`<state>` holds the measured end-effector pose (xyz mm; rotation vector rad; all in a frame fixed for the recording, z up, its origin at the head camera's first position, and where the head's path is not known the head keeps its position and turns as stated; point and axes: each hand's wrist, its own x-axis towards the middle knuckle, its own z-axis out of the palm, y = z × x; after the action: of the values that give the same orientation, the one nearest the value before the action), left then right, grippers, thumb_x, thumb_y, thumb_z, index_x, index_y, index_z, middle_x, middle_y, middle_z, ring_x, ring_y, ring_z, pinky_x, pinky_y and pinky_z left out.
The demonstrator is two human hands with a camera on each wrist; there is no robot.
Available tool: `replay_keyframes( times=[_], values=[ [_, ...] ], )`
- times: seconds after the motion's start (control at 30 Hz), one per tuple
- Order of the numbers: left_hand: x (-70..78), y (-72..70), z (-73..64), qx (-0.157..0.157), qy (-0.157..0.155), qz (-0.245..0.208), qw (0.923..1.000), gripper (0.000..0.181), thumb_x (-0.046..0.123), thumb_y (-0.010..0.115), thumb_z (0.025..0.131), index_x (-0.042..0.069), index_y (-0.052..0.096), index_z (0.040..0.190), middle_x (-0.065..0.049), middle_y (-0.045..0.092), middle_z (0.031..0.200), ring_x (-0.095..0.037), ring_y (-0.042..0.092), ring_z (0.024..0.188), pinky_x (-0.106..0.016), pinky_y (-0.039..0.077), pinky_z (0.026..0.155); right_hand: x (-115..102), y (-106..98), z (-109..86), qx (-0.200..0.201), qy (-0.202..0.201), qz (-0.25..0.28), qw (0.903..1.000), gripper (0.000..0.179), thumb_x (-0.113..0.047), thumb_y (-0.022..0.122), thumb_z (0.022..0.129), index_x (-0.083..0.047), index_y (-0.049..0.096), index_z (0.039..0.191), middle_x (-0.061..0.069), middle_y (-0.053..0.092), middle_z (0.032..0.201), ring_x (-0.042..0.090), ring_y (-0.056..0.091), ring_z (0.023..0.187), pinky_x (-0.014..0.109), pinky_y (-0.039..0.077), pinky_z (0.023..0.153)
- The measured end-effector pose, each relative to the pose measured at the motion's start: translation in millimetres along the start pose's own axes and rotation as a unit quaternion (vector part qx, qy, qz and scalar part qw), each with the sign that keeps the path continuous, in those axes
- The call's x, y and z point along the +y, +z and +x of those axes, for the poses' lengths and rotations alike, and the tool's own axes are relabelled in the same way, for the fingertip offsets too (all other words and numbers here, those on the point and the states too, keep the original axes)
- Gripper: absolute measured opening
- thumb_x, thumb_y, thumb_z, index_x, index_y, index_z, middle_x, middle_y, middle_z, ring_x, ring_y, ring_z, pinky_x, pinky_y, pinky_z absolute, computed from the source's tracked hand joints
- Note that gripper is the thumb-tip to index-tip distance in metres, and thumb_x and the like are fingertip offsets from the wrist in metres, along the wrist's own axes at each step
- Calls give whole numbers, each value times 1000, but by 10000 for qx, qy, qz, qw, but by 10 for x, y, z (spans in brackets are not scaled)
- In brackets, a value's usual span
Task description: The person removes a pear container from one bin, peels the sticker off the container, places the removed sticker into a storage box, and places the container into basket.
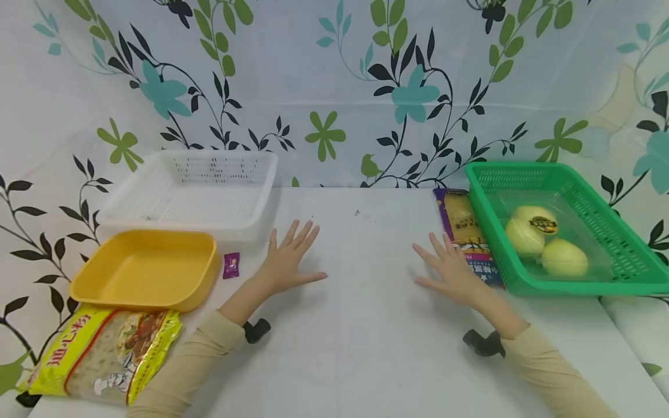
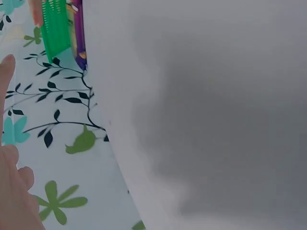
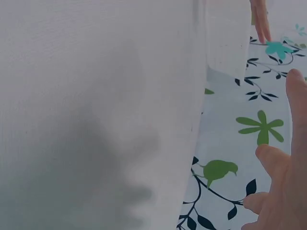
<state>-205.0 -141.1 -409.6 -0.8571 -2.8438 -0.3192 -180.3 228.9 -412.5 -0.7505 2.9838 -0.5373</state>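
My left hand (image 1: 286, 262) hovers over the white table with its fingers spread and nothing in it. Just left of it lies a small purple wrapped packet (image 1: 231, 265). My right hand (image 1: 450, 271), also spread and holding nothing, is closest to a purple and gold food packet (image 1: 464, 223) that lies against the green basket (image 1: 533, 284). In that basket a clear-wrapped pack holds pale yellow-green round fruits (image 1: 564, 257). The left wrist view shows part of the left hand (image 2: 17, 191) at its edge; the right wrist view shows the right hand (image 3: 283, 187).
On the left stand a white perforated basket (image 1: 183, 223) and, in front of it, a yellow tray (image 1: 141, 296). A large yellow bag with a noodle-dish picture (image 1: 104, 354) lies nearest me on that side. A leaf-patterned cloth (image 1: 334, 87) hangs behind the table (image 1: 355, 348).
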Motion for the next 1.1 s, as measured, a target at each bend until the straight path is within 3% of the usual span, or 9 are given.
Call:
replay_keyframes(
  times=[0.33,0.5,0.77,0.9,1.1],
  values=[
    [374,-17,239,164,204,-288,9992,94,65,51,75,14,13,144,-6,11,148,-23,-4,133,-61,-5,95,102,-211,-125,70,232,215,9995,72,-44,57,84,-16,24,142,22,1,145,40,-10,129,68,11,89],
    [603,8,388,207,348,-467,9981,95,65,51,75,15,11,145,-2,7,148,-17,-8,132,-61,-4,95,215,-353,-254,192,273,501,9982,73,-44,55,85,-16,21,143,20,-4,146,35,-15,129,69,9,88],
    [954,4,606,394,546,-877,9939,91,62,56,74,21,14,144,-1,6,148,-12,-7,132,-56,1,98,356,-599,-481,424,470,861,9943,71,-36,54,89,-12,16,144,19,-8,145,40,-10,128,69,5,88],
    [1170,-9,723,500,415,-1603,9849,92,56,61,75,14,17,144,-3,13,147,-11,0,132,-48,5,102,450,-736,-575,641,508,795,9935,71,-33,52,90,-10,13,144,22,-8,145,40,-11,128,69,3,87],
    [1431,56,862,620,82,-2697,9609,91,51,64,75,9,21,142,-1,19,145,-11,9,132,-37,8,104,666,-895,-662,970,604,842,9899,69,-29,47,93,1,8,142,29,-8,142,41,-12,128,64,-5,91]
  ],
)
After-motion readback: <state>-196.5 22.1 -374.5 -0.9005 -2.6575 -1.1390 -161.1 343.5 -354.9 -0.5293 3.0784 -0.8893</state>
